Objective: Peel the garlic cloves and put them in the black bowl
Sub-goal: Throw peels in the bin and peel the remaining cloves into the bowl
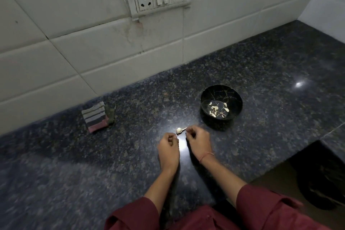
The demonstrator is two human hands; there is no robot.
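The dark speckled granite countertop (pixel 74 173) carries a round black bowl (pixel 220 93) holding peeled white cloves (pixel 214 108). Near it, the right hand (pixel 198 142) pinches skin trailing off a small pale garlic clove (pixel 179 130). The left hand (pixel 169 148) curls just beside the clove, and I cannot tell whether it grips it.

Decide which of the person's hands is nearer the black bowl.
Right. The right hand is just down and left of the black bowl; the left hand sits further left, on the other side of the garlic clove.
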